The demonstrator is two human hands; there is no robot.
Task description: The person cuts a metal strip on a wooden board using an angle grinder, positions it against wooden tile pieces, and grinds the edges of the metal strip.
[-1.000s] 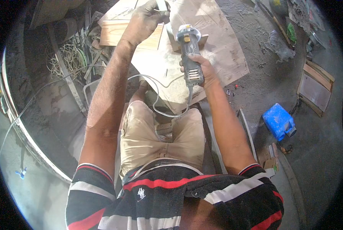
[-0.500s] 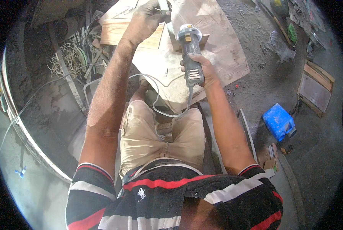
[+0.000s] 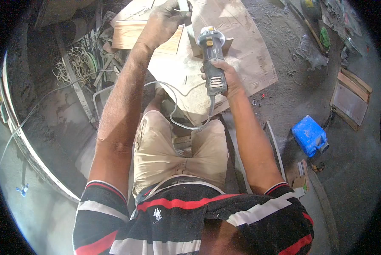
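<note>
The left hand (image 3: 162,23) pinches a pale strip (image 3: 183,5) near the far edge of the board (image 3: 254,55); the right hand (image 3: 226,76) grips a corded grinder (image 3: 213,55) over it. A wood-grained panel (image 3: 128,36) lies along the left edge.

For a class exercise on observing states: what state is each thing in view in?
Left hand: closed on a pale strip
Right hand: wrapped around a power tool
Power tool: held; cannot tell whether running
Cord: slack, curved
Wood-grain board: lying flat
Blue jug: on its side
Thin strands: tangled
</note>
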